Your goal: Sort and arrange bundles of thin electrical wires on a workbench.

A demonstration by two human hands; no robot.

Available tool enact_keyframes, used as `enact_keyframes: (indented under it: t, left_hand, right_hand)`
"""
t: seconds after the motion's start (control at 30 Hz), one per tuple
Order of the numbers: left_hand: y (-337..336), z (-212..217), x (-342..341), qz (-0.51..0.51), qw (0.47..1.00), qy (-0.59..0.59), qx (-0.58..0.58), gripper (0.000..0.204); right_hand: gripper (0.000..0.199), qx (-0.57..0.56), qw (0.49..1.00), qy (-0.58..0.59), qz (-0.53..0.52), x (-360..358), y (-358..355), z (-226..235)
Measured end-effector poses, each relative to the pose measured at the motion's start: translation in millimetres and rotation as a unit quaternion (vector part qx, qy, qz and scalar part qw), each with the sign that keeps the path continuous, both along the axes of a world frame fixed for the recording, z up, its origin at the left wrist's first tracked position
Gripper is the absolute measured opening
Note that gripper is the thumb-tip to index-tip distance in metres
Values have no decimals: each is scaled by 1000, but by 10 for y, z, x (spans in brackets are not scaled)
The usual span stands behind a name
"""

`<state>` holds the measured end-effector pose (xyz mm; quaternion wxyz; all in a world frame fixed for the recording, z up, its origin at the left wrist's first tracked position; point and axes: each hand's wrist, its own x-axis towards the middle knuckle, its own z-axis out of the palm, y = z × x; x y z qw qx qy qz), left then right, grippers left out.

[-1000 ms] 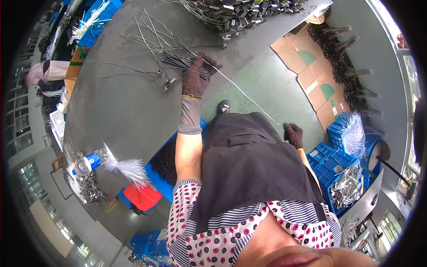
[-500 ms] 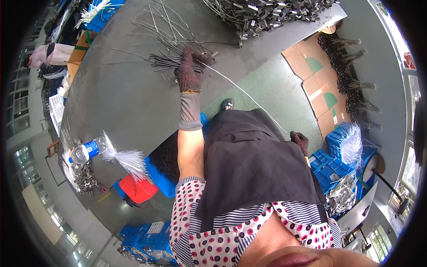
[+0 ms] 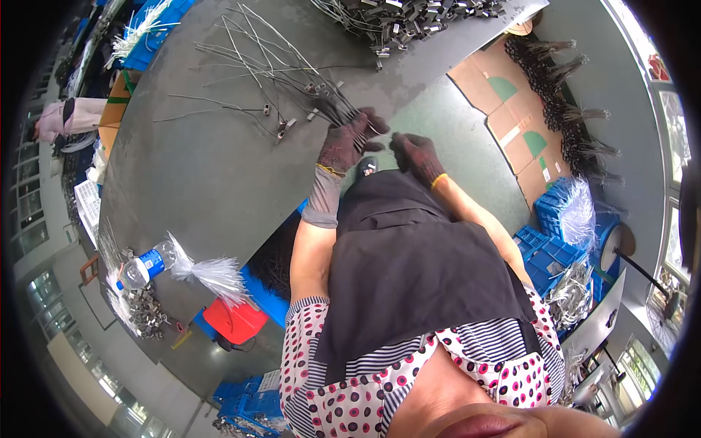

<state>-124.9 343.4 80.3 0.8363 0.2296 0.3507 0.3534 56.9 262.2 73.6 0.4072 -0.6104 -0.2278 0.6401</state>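
Note:
My left hand (image 3: 347, 144), in a dark knitted glove, is closed around a bundle of thin dark wires (image 3: 337, 109) over the table's right edge. To its right, my gloved right hand (image 3: 418, 158) is held close with its fingers curled. Whether anything is between them cannot be made out. Loose grey wires (image 3: 252, 62) lie spread on the grey table (image 3: 190, 168), beyond and left of my left hand. Small metal clips (image 3: 283, 128) lie at the near ends of some wires.
A large heap of metal-ended wires (image 3: 416, 29) lies at the table's far end. A water bottle (image 3: 146, 264) and a bunch of white strands (image 3: 212, 271) are at the left. Blue crates (image 3: 549, 255) stand at the right, near flattened cardboard (image 3: 504, 109). A red stool (image 3: 235, 321) stands lower left.
My right hand has come up from beside the apron to near my left hand. The white strand stretched between them no longer shows. My left hand and its bundle have shifted right and nearer.

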Motion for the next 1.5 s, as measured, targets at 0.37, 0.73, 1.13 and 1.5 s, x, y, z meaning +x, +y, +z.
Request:
enact_keyframes:
  t: [0.37, 0.73, 1.13, 1.5]
  left_hand:
    - [469, -203, -151, 222, 964, -146, -19, 25]
    - [656, 4, -2, 106, 978, 166, 64, 25]
    - [742, 126, 183, 19, 903, 385, 191, 37]
    - [1240, -38, -107, -76, 646, 701, 292, 54]
  right_hand:
    - [40, 39, 984, -43, 170, -241, 131, 230]
    - [54, -80, 990, 108, -49, 162, 284, -124]
    - [39, 97, 992, -53, 58, -271, 1394, 214]
    - [50, 200, 850, -487, -13, -374, 1878, 215]
